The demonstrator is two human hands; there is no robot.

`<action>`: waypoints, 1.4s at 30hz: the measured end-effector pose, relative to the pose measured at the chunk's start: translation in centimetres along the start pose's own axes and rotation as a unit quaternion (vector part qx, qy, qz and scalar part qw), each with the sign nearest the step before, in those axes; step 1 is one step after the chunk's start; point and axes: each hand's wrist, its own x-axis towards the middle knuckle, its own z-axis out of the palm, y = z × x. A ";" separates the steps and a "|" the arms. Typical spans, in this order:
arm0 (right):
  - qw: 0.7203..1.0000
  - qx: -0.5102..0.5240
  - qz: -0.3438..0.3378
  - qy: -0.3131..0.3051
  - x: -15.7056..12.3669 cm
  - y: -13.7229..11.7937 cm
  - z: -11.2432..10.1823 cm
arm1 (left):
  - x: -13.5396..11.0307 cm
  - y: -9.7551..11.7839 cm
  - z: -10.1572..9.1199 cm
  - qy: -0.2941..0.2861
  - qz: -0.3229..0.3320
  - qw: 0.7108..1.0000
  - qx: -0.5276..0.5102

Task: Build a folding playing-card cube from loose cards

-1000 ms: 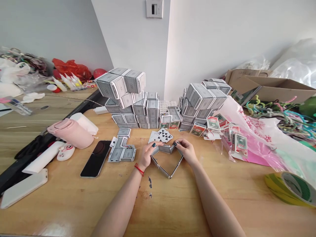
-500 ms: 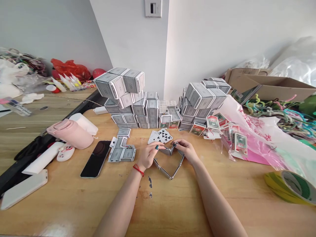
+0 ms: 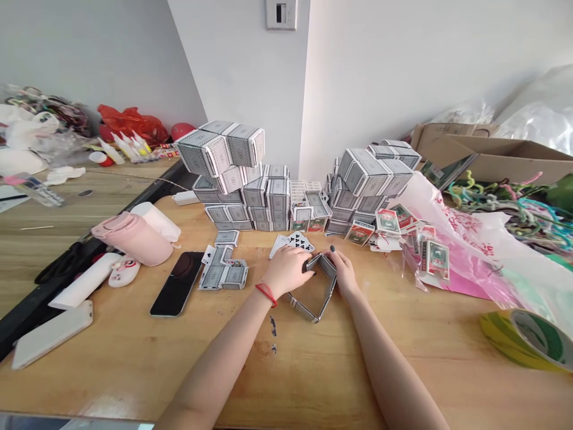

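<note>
A ring of joined playing cards (image 3: pixel 329 267) stands on its edges on the table, forming a four-sided outline with its grey patterned backs showing. My left hand (image 3: pixel 290 272) is closed on the far left side of the ring, thumb on the inside, other fingers mostly hidden. At the right corner, my right hand (image 3: pixel 344 272) grips the card wall between thumb and fingers. Just beyond the hands lie loose playing cards (image 3: pixel 301 240), face up with clubs. Left of them is a flat piece of folded cards (image 3: pixel 221 272).
Stacked card blocks (image 3: pixel 271 197) rise at the back left, more card blocks (image 3: pixel 364 173) at the back right. A black phone (image 3: pixel 176 283) and pink bottle (image 3: pixel 136 239) lie left. Card boxes (image 3: pixel 434 260), plastic sheeting (image 3: pixel 474 239) and a yellow tape roll (image 3: pixel 519 340) are right.
The ring has gone from a heart-like outline with an inward-bent far side to a four-sided one. My left hand has shifted right and wrapped over its far left side.
</note>
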 end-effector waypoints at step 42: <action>0.999 -0.026 -0.021 -0.016 -0.7 -1.2 -0.2 | 3.3 -1.6 2.1 -0.109 0.061 0.976 0.176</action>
